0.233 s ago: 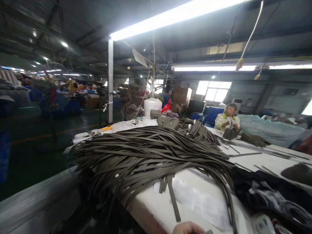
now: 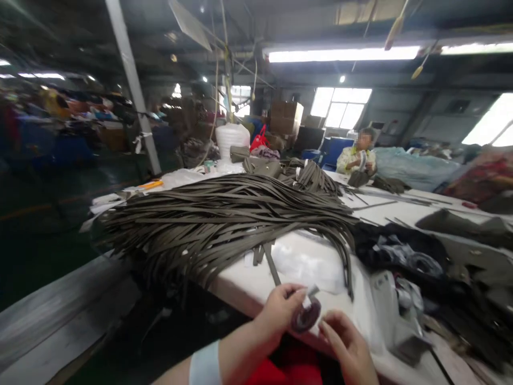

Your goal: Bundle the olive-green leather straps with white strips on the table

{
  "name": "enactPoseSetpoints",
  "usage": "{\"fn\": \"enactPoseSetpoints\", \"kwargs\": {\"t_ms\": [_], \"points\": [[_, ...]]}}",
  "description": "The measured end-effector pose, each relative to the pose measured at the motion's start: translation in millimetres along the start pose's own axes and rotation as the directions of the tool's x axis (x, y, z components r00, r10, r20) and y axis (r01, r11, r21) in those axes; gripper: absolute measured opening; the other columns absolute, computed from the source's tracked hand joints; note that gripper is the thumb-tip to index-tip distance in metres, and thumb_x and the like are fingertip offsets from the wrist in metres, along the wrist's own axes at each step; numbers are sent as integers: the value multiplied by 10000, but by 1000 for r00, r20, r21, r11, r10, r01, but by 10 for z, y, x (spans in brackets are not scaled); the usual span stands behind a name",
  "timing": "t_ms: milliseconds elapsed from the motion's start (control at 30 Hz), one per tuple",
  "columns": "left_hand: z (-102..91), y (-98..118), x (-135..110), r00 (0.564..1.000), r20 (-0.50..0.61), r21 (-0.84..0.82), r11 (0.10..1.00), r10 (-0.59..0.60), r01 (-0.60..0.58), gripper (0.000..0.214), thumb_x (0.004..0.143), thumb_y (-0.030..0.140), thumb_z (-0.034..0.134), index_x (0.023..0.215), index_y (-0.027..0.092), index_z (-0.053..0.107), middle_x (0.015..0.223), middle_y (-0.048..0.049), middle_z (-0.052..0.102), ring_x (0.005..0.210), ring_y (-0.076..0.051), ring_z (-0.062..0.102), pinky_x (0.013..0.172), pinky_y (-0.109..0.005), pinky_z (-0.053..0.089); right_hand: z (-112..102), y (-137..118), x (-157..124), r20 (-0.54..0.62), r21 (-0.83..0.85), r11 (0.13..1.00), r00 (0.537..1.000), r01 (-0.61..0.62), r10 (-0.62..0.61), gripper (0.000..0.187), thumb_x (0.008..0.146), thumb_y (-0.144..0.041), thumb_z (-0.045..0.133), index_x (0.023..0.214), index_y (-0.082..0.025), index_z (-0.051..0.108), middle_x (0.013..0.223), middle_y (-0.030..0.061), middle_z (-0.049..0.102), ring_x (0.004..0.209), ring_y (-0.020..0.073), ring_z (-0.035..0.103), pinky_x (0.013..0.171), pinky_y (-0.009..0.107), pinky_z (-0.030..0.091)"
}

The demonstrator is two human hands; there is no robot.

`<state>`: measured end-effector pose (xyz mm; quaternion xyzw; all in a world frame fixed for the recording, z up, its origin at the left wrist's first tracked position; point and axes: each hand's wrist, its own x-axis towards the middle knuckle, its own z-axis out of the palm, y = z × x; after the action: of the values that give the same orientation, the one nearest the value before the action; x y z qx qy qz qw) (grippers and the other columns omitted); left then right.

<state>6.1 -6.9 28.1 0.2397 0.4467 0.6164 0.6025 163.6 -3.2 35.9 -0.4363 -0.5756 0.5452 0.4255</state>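
My left hand (image 2: pixel 280 310) is closed in a pinch on a small dark roll of tape (image 2: pixel 306 316) with a pale loose end sticking up. My right hand (image 2: pixel 347 342) sits just right of the roll, fingers curled and its fingertips near the roll's edge; whether it touches the roll I cannot tell. Both hands hover over the near edge of a white table (image 2: pixel 316 267). A big heap of dark olive straps (image 2: pixel 216 219) lies on the table just beyond my hands.
Dark fabric pieces and bags (image 2: pixel 401 251) pile up on the right of the table. A seated person (image 2: pixel 356 158) works at the far end. A white bag (image 2: pixel 231 139), cartons and a pole (image 2: pixel 134 91) stand behind. A low grey ledge (image 2: pixel 60 310) runs at the left.
The view has tilted down and shifted. Both my hands have come up into view with the tape roll; earlier only a sliver of one hand showed at the bottom edge.
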Motion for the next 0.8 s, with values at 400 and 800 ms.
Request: {"fn": "enactPoseSetpoints", "kwargs": {"t_ms": [400, 800], "points": [[64, -12, 0, 972, 177, -275, 940, -157, 202, 408, 640, 392, 848, 827, 80, 662, 695, -45, 671, 599, -115, 589, 592, -214, 435, 128, -23, 68, -52, -382, 917, 988, 114, -145, 309, 806, -399, 684, 1014, -172, 656, 833, 69, 690, 656, 177, 618, 616, 282, 518], [82, -156, -11, 988, 67, -175, 973, -142, 152, 498, 574, 441, 875, 860, 97, 658, 666, -7, 650, 570, -105, 566, 579, -217, 434, 94, -112, 71, 53, -391, 885, 966, 254, -254, 172, 822, -311, 627, 699, -194, 596, 661, 8, 577, 627, 156, 527, 579, 253, 440]]}}
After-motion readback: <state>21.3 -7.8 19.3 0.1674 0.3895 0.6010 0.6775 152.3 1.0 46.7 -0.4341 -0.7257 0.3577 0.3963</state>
